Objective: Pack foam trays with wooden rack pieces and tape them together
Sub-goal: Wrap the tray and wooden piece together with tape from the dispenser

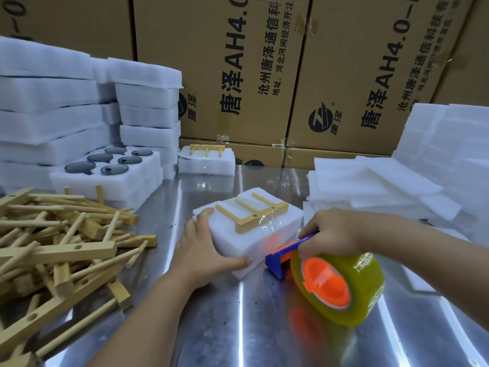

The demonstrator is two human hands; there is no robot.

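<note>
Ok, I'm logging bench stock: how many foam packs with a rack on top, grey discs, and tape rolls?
Foam packs with a rack: 2, counting the far one
Grey discs: 6
Tape roll: 1
Total: 9

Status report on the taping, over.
Left hand braces foam pack at its near corner. Right hand grips tape dispenser at the pack's front. Rack piece on top, tape strip across it. Nothing blocking.
</note>
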